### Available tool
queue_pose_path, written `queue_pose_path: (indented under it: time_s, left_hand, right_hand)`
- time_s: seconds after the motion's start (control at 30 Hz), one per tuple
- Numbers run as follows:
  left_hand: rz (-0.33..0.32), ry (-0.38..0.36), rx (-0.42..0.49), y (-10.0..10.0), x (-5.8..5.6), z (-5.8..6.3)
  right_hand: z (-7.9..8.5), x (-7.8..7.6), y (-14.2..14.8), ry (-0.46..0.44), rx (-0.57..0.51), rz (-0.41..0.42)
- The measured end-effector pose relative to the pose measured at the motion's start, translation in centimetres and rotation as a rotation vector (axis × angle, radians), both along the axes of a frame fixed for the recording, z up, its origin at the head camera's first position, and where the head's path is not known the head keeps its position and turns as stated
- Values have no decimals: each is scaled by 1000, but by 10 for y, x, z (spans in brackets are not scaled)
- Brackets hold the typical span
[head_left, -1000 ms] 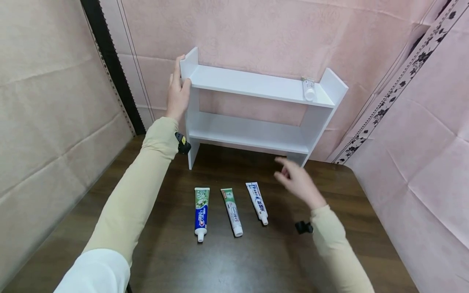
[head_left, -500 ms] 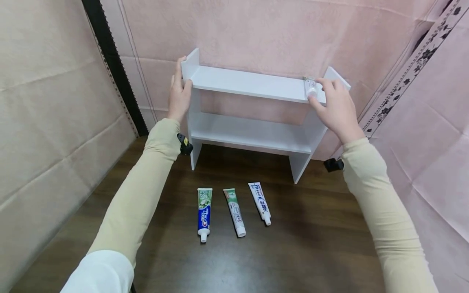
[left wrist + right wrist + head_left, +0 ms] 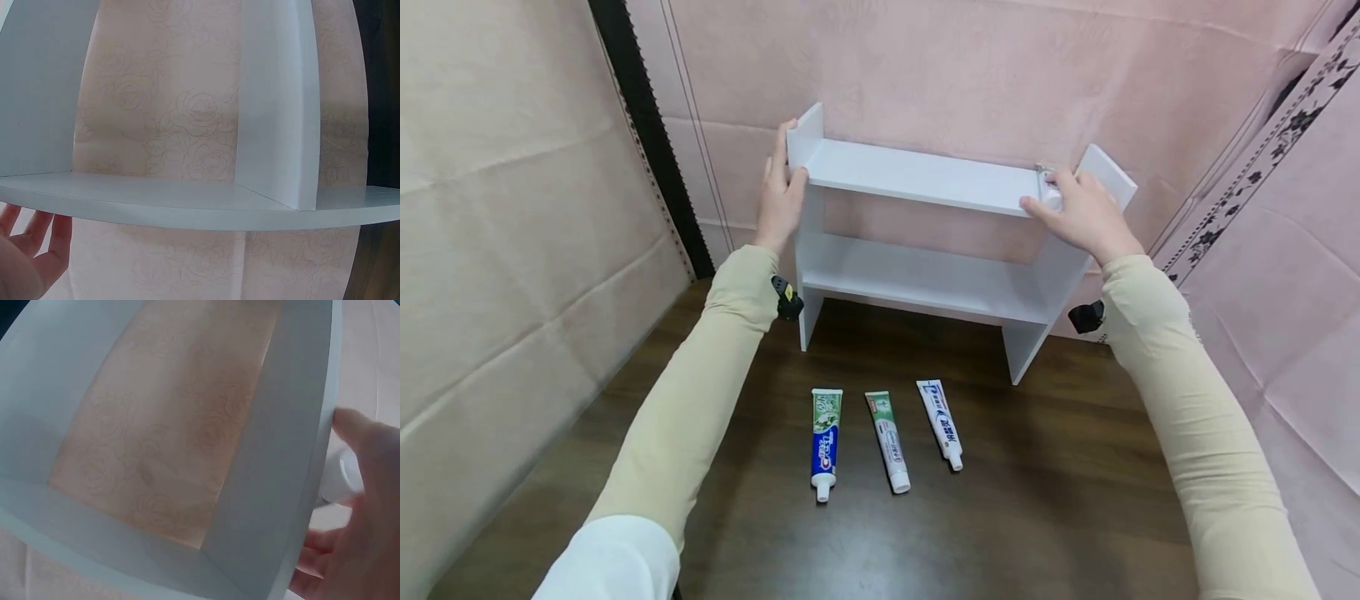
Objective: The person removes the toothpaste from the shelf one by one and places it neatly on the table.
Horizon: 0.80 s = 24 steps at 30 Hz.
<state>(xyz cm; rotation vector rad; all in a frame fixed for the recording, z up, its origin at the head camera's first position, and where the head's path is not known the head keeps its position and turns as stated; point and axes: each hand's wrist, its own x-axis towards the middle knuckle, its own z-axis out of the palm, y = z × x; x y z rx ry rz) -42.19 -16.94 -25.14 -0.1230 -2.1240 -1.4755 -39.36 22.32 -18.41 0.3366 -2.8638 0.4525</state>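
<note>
A white two-tier shelf [image 3: 917,271] stands at the back of the table. My left hand [image 3: 781,196] grips its left side panel, thumb at the front edge and fingers along the outer face, which the left wrist view also shows. On the top board's right end lies a toothpaste tube [image 3: 1049,198], mostly hidden under my right hand [image 3: 1086,215]. That hand's fingers curl over the tube, with the thumb at the board's front edge. In the right wrist view the tube's white cap [image 3: 342,475] shows between thumb and fingers.
Three more toothpaste tubes lie in front of the shelf: a green-and-blue one [image 3: 825,446], a green-and-white one [image 3: 888,442] and a blue-and-white one [image 3: 940,425]. Pink cloth [image 3: 940,75] hangs behind the shelf, and cloth walls flank the dark wooden table [image 3: 1000,533].
My right hand has risen from over the table to the tube on the top board, and its thumb now lies farther left. The left hand stays on the panel.
</note>
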Motion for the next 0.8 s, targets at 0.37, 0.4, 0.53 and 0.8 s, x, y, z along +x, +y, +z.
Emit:
queue_pose_path:
  time_s: [0.37,0.4,0.53,0.8]
  left_hand:
    - [2,-15,3,-2,2,0]
    - [4,-14,3,-2,2,0]
    - [7,-11,3,-1,2,-1]
    - [-11,-13,11,0,0,1]
  right_hand:
    - [-17,6,-14,264,-80,-32]
    - [-18,7,-14,267,-89,-36]
    - [-21,11,-15,259,-116,-53]
    - [-21,25,-15,256,-73,-42]
